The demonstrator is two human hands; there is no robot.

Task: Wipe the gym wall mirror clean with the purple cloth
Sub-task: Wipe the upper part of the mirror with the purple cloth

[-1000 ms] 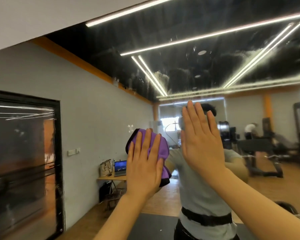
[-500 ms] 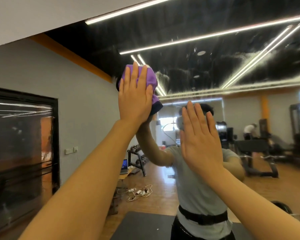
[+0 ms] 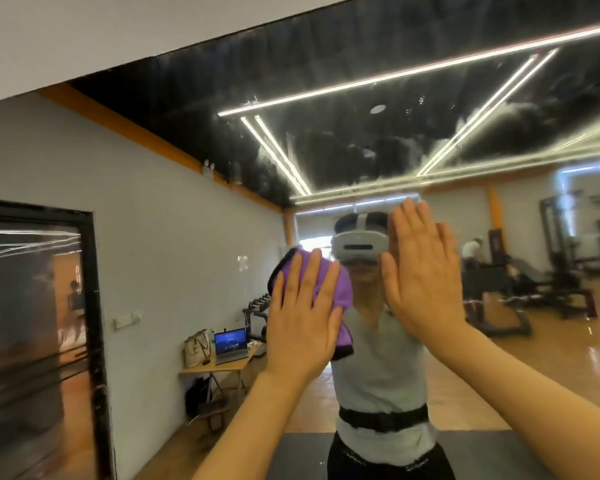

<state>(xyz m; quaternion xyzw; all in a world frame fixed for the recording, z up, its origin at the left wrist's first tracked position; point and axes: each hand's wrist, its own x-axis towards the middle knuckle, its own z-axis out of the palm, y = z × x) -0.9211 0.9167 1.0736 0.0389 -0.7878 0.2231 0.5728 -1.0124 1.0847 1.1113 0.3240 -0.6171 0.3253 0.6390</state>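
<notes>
The wall mirror (image 3: pixel 378 150) fills nearly the whole view, with pale smears and streaks across its upper part. My left hand (image 3: pixel 302 317) lies flat, fingers straight, and presses the purple cloth (image 3: pixel 329 289) against the glass at about head height. Most of the cloth is hidden under that hand. My right hand (image 3: pixel 423 271) is flat against the glass just to the right, fingers straight, holding nothing. My own reflection stands behind both hands.
The mirror's top edge meets the white wall (image 3: pixel 84 36) at the upper left. Reflected in the glass are a black-framed door (image 3: pixel 35 323), a small table with a laptop (image 3: pixel 231 342), gym machines (image 3: pixel 561 271) and a dark floor mat (image 3: pixel 302 455).
My left hand carried the cloth up the glass, then back down and slightly right to head height. My right hand stayed flat on the mirror in about the same spot.
</notes>
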